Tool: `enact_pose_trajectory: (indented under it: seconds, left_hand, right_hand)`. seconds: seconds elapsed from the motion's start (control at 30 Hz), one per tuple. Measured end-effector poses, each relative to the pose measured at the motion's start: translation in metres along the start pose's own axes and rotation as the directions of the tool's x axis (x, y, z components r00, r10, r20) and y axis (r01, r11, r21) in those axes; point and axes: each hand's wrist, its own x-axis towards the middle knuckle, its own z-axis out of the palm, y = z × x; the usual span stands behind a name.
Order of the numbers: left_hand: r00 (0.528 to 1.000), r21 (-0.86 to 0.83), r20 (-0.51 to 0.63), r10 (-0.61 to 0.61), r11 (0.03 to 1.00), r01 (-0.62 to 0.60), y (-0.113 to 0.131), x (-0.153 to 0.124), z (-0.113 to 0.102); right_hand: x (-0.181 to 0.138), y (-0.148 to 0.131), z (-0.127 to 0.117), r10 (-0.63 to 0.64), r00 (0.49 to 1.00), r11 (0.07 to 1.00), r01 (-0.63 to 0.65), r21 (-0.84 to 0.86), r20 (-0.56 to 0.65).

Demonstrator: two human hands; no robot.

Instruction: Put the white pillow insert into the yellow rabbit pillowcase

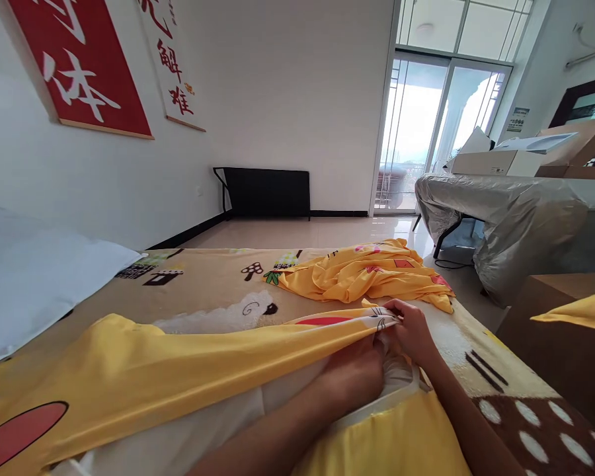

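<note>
A yellow printed fabric cover [193,357] stretches across the bed in front of me, its upper layer lifted and pulled to the right. My right hand [410,325] pinches a gathered edge of this cover between thumb and fingers. Just below and left of it, my left hand [359,370] is closed under the lifted layer. The cloth hides its fingertips, so what it grips cannot be made out. White cloth [228,410] shows between the cover's layers and around the left hand. More yellow fabric [387,439] lies nearest to me.
A crumpled yellow printed cloth [357,271] lies at the bed's far side. On the left is a white pillow [39,281]. A patterned blanket [208,281] covers the bed. Cardboard boxes [560,337] stand to the right, below a plastic-draped table [515,205].
</note>
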Motion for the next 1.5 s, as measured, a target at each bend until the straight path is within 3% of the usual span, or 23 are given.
enact_pose_trajectory:
  seconds: [0.17, 0.3, 0.37, 0.47, 0.6, 0.7, 0.8, 0.97, 1.07, 1.17, 1.3, 1.4, 1.5]
  left_hand:
    - [0.996, 0.182, 0.018, 0.086, 0.979, -0.088, 0.004, 0.003, 0.006]
    - [0.982, 0.283, 0.019, 0.190, 0.941, -0.188, 0.004, 0.006, 0.004]
    - [0.980, 0.251, -0.006, 0.199, 0.949, -0.191, 0.003, 0.006, 0.003]
    - [0.990, 0.127, -0.079, 0.114, 0.986, -0.103, -0.001, 0.004, 0.001]
    - [0.978, -0.238, -0.210, -0.011, 0.971, -0.040, -0.006, 0.004, 0.002]
    - [0.980, -0.372, -0.134, -0.149, 0.924, 0.090, -0.006, 0.006, 0.001]
    - [0.980, -0.384, -0.053, -0.191, 0.910, 0.157, -0.006, 0.007, -0.001]
    - [0.969, -0.411, -0.061, -0.241, 0.890, 0.195, -0.011, 0.009, 0.003]
    - [0.973, -0.356, -0.108, -0.205, 0.922, 0.155, -0.013, 0.010, 0.006]
    - [0.985, -0.242, -0.160, -0.062, 0.970, 0.022, -0.010, 0.007, 0.005]
    - [0.996, -0.122, -0.037, 0.079, 0.989, -0.082, 0.000, -0.001, -0.001]
    - [0.994, -0.093, -0.066, 0.088, 0.991, -0.094, 0.003, -0.002, -0.004]
    - [0.987, -0.126, -0.132, 0.094, 0.986, -0.111, -0.001, 0.004, -0.001]
  right_hand:
    - [0.003, 0.007, 0.007, -0.030, 1.000, 0.986, 0.029, 0.165, 0.000]
    - [0.005, 0.009, 0.011, -0.067, 0.998, 0.984, 0.069, 0.163, -0.017]
    - [0.005, 0.008, 0.009, -0.069, 0.997, 0.991, 0.072, 0.113, -0.031]
    - [0.004, 0.004, 0.005, -0.069, 0.996, 0.997, 0.071, 0.026, -0.061]
    - [0.002, 0.000, 0.004, -0.048, 0.996, 0.998, 0.050, 0.023, -0.078]
    - [0.002, 0.001, 0.007, -0.001, 0.993, 0.993, 0.015, 0.114, -0.122]
    - [0.003, 0.003, 0.009, 0.021, 0.987, 0.987, 0.005, 0.160, -0.158]
    - [0.005, 0.006, 0.011, 0.023, 0.987, 0.982, 0.007, 0.190, -0.158]
    - [0.005, 0.006, 0.009, 0.017, 0.990, 0.972, 0.017, 0.236, -0.142]
    - [0.004, 0.000, 0.005, -0.009, 0.986, 0.967, 0.051, 0.251, -0.165]
    - [-0.003, -0.017, -0.005, -0.002, 0.987, 0.940, 0.058, 0.337, -0.163]
    - [-0.006, -0.026, -0.009, 0.110, 0.994, 0.843, -0.082, 0.532, -0.022]
    - [-0.004, -0.023, -0.006, 0.231, 0.969, 0.714, -0.231, 0.661, 0.089]
